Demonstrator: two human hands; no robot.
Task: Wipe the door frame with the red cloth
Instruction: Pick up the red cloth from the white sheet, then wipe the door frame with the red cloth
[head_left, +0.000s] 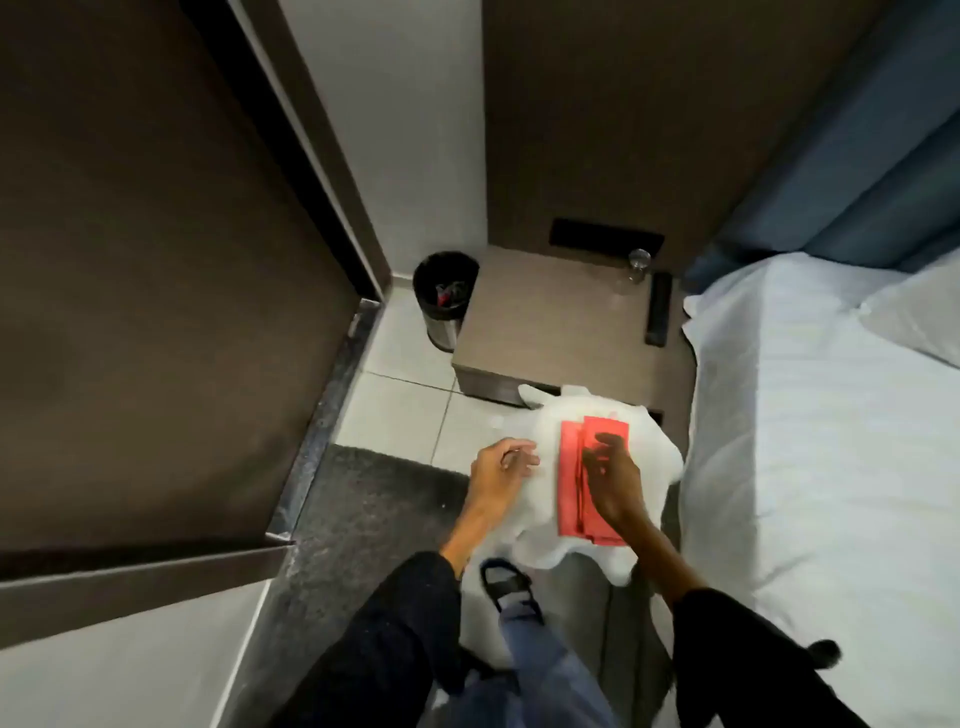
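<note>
1. The red cloth (575, 480) lies folded into a long flat rectangle, near centre, on a white, crumpled, soft-looking sheet (657, 457) that drapes over a low support whose shape is hidden.
2. The right hand (612, 480) rests on top of the red cloth, palm down, fingers loosely spread and pointing far-left; whether they pinch the fabric cannot be told, as the hand is in shadow.
3. The left hand (501, 467) sits just left of the red cloth, on the white sheet's edge, fingers curled loosely and holding nothing visible. It does not touch the red cloth.
4. Both forearms emerge from dark sleeves (395, 639) with a matte weave.
5. The door frame (332, 171), a dark brown straight strip with a lighter inner edge, runs diagonally at far left beside a broad, smooth brown door panel (145, 260). It is well apart from the red cloth.
6. A metallic, speckled threshold strip (322, 426) runs along the panel's base; a coarse dark grey mat (363, 509) lies right of it on pale glossy floor tiles (395, 415).
7. Far centre: a cylindrical black bin (445, 291) stands beside a boxy brown nightstand (550, 332) bearing a clear glass (639, 262) and a slim black remote (658, 309).
8. Right: a bed (810, 441) with smooth white linen.
9. Near centre: a black-and-white shoe (506, 582) below a blue denim leg.
</note>
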